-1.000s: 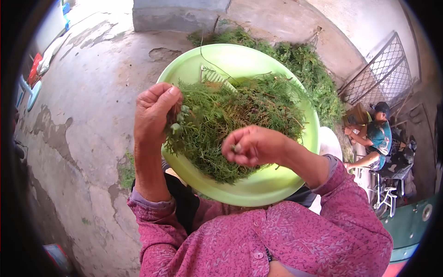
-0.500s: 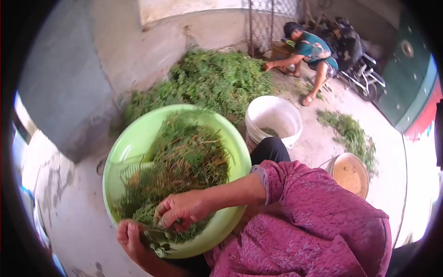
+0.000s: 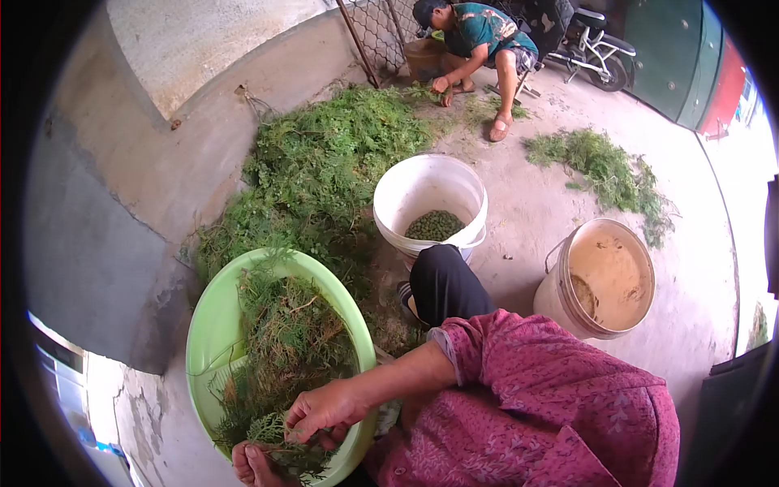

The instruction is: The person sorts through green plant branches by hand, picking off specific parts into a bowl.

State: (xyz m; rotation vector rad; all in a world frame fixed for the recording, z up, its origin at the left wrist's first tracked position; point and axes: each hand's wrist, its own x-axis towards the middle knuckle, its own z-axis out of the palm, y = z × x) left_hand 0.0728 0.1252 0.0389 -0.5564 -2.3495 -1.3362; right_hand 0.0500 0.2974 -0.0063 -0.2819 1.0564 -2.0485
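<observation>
A light-green plastic basin [image 3: 203, 341] stands tilted in front of me, heaped with feathery green cuttings [image 3: 292, 341] and some browned stalks. Over its near edge, my left hand [image 3: 256, 464] is closed on a leafy green sprig [image 3: 272, 430]. Just above and to the right, my right hand [image 3: 329, 412] has its fingers pinched on the same sprig. What lies between those fingertips is too small to make out. Beyond my knee is a white bucket [image 3: 389, 213] with small green round pieces [image 3: 436, 226] at its bottom.
Behind the basin, a large pile of green branches [image 3: 333, 146] lies along the wall. A second bucket [image 3: 560, 300] stands at right, near a smaller heap of greenery [image 3: 600, 166]. Another person [image 3: 483, 49] squats at the back, handling branches, beside a parked scooter [image 3: 596, 53].
My view has swung, so the white bucket and the second bucket show more fully. Both hands stay together over the basin's near side with the sprig.
</observation>
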